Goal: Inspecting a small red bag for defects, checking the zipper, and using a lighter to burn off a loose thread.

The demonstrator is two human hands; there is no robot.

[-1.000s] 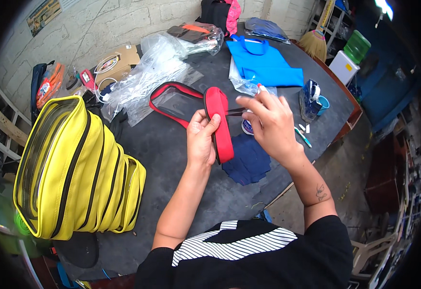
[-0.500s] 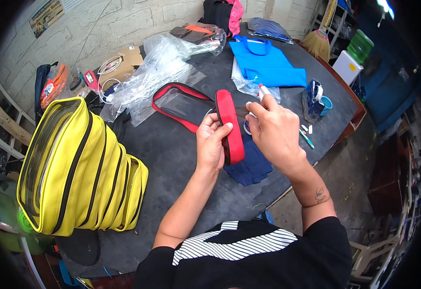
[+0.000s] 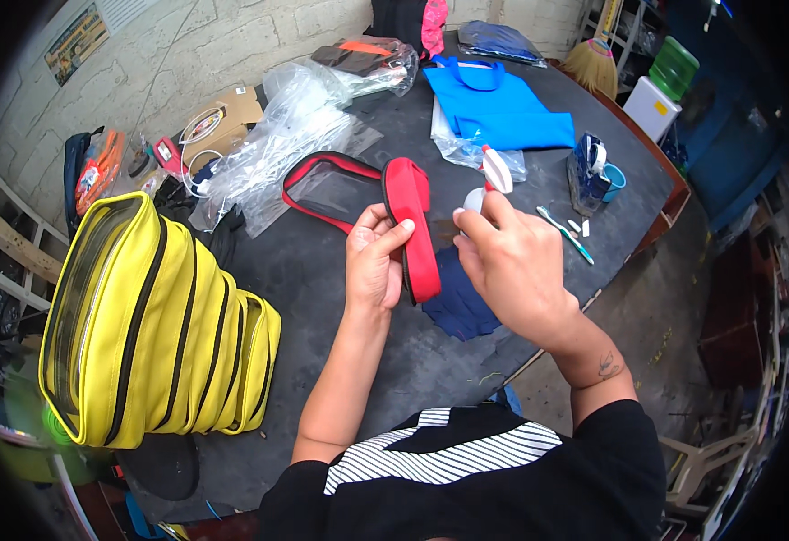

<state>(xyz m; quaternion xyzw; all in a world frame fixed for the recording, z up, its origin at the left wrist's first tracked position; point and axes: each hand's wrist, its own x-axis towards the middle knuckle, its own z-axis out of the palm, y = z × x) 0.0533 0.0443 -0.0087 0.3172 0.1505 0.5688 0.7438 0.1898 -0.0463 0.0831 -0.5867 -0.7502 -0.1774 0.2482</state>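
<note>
My left hand grips a red zippered pouch by its side, thumb on the outside and fingers behind. The pouch is held on edge, and its red-rimmed clear panel hangs open to the left. Just right of the pouch, my right hand is closed, thumb and fingers pinched around a small thing mostly hidden by them; only a brownish tip shows. A spray bottle with a red and white nozzle stands behind the right hand. Dark blue cloth pieces lie beneath the hands.
A stack of yellow clear-fronted bags stands at the left. Behind lie clear plastic wrappers and a blue tote bag. A teal and white toothbrush and a light-blue cup sit by the right table edge.
The pouch and my left hand have shifted slightly left. My right hand has drawn away from the pouch; the thin dark tool seen at its fingertips is now mostly hidden.
</note>
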